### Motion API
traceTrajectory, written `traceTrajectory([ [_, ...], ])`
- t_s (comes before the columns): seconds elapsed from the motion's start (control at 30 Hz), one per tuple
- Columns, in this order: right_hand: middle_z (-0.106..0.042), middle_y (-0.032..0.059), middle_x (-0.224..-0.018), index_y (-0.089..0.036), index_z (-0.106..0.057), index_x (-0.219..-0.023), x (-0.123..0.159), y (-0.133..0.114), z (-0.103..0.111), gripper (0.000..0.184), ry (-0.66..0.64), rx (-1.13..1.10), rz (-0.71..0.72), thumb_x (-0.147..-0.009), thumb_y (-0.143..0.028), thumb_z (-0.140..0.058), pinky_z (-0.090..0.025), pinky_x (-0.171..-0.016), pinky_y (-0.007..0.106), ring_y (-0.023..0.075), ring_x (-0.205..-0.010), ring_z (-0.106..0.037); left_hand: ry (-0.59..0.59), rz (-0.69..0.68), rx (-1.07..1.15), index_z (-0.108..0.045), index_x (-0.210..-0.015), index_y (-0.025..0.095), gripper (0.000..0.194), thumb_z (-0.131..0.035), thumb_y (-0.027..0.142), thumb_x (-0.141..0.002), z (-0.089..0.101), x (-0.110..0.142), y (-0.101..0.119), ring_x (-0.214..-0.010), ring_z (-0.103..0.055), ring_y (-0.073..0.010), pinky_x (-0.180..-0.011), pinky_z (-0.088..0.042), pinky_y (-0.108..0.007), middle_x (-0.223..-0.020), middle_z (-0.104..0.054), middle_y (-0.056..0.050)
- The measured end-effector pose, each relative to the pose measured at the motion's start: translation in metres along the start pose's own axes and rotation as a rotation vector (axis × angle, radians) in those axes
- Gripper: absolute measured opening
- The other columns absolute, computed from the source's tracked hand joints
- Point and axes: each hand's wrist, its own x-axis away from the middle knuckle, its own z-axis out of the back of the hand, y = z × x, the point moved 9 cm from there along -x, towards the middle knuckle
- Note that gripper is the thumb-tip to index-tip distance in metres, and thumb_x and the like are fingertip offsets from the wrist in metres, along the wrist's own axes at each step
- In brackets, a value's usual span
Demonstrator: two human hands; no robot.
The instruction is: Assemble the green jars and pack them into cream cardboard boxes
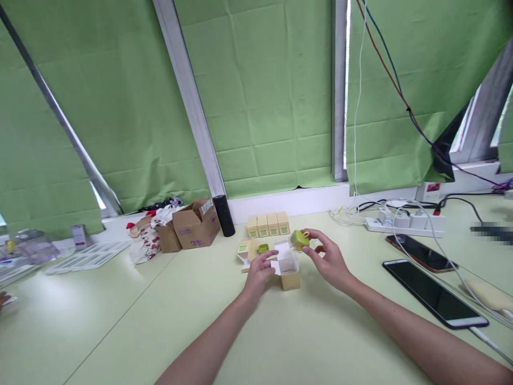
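My right hand pinches a small green case with a loop, with something clear and plastic around its lower left side. Just below and left of it stands a small tan box, its white inside showing and its flaps up. At that box's left flap is my left hand, fingers bent and closed on the flap. Beyond the left hand lie an opened tan carton and a small green tray-like piece. A row of several closed tan boxes stands farther back.
Behind on the left are a brown cardboard box, a black cylinder and a printed cloth bag. To the right lie two phones, cables and a white power strip. Pale trays sit far left.
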Motion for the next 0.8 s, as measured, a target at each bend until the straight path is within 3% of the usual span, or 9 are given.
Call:
traceTrajectory([
  [0.17, -0.070, 0.0076, -0.134, -0.029, -0.063, -0.131, 0.012, -0.021, -0.017, 0.034, -0.112, -0.003, 0.080, -0.097, -0.032, -0.062, -0.057, -0.063, 0.028, 0.0238, -0.109, -0.068, -0.024, -0.011, 0.042, -0.072, -0.116, 0.015, 0.058, -0.072, 0.018, -0.058, -0.012, 0.005, 0.002, -0.079, -0.071, -0.0220, -0.078, -0.050, -0.032, -0.091, -0.080, -0.008],
  [0.43, -0.070, 0.0095, -0.133, -0.027, -0.060, -0.131, 0.015, -0.016, -0.029, 0.030, -0.232, 0.138, 0.161, -0.102, -0.034, -0.055, -0.055, -0.056, 0.029, 0.0198, -0.084, -0.068, -0.026, -0.013, 0.031, -0.072, -0.117, 0.015, 0.058, -0.073, 0.019, -0.060, -0.016, 0.010, 0.006, -0.079, -0.072, -0.0221, -0.080, -0.053, -0.033, -0.087, -0.080, -0.007],
  [0.8, -0.072, 0.0097, -0.129, -0.027, -0.059, -0.133, 0.019, -0.015, -0.031, 0.036, -0.339, 0.337, 0.197, -0.097, -0.025, -0.052, -0.056, -0.081, 0.039, 0.0211, -0.081, -0.070, -0.066, -0.035, -0.002, -0.071, -0.121, 0.016, 0.056, -0.074, 0.023, -0.065, -0.018, 0.011, 0.007, -0.083, -0.073, -0.0238, -0.085, -0.052, -0.036, -0.089, -0.080, -0.007],
])
